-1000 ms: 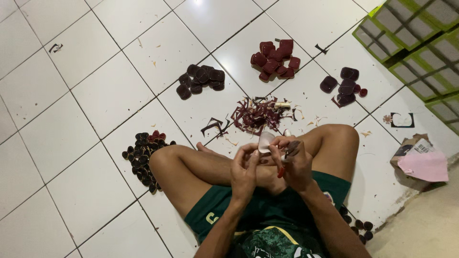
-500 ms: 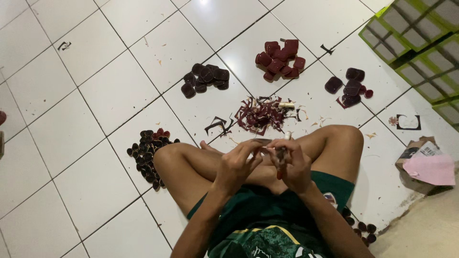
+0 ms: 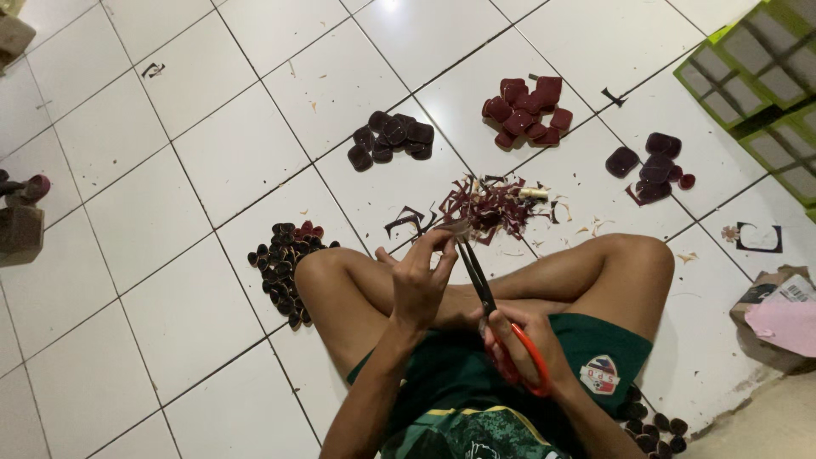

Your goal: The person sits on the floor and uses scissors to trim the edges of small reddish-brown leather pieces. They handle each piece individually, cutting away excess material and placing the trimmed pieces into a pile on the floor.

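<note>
Red-handled scissors, gripped by the right hand, point their blades up at a small dark piece pinched in the left hand fingers, above the scrap pile so trimmings collect on the floor.

piece at left hand fingertips: too small to tell | green trays: cut by right edge

R hand dropped back w/ scissors, hands now apart; L hand pinches piece at blade tips.
</note>
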Demonstrator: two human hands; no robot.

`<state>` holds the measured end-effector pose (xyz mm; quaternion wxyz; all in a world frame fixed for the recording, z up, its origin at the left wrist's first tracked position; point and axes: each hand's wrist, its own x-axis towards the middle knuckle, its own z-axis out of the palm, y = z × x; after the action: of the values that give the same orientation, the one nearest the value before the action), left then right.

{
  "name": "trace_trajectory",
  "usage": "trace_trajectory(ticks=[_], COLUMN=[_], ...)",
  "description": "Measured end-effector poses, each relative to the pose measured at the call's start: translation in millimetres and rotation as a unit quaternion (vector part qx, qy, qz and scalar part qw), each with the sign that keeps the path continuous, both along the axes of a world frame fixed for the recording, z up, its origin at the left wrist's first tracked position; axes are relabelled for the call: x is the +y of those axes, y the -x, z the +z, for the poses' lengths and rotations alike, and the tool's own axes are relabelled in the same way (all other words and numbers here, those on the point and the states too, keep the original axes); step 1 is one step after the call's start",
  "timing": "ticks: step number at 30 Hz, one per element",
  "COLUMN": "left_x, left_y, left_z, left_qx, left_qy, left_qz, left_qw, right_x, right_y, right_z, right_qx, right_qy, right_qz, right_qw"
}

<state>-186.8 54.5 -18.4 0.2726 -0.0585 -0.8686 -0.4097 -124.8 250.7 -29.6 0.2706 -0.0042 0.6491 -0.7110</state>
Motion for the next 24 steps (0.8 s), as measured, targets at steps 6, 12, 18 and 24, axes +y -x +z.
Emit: trace_trajectory(ticks=[6,12,18,24], left_x=[-1,-2,-2,-2], left_y=[-1,0,-2,-2], left_z=[-4,-6,1,4], left_qx=[0.010,0.029,0.040,0.055], left_qy=[0.003,0.023,0.020,0.054], left_qz=[-0.005,-0.031,-0.027,-0.037], left_qw=[1.000,0.999,0.999,0.996], right_x=[-1,0,-2,-4], right_y=[3,4,5,8], right_z=[3,7,17,19], right_qx=[0.015,0.020,-0.010,-0.009], right_qy=[-0.025,-0.039,-0.064,-0.052], right_qz=[0.006,0.000,0.008,0.005], right_qw=[1.000,0.999,0.998,0.999])
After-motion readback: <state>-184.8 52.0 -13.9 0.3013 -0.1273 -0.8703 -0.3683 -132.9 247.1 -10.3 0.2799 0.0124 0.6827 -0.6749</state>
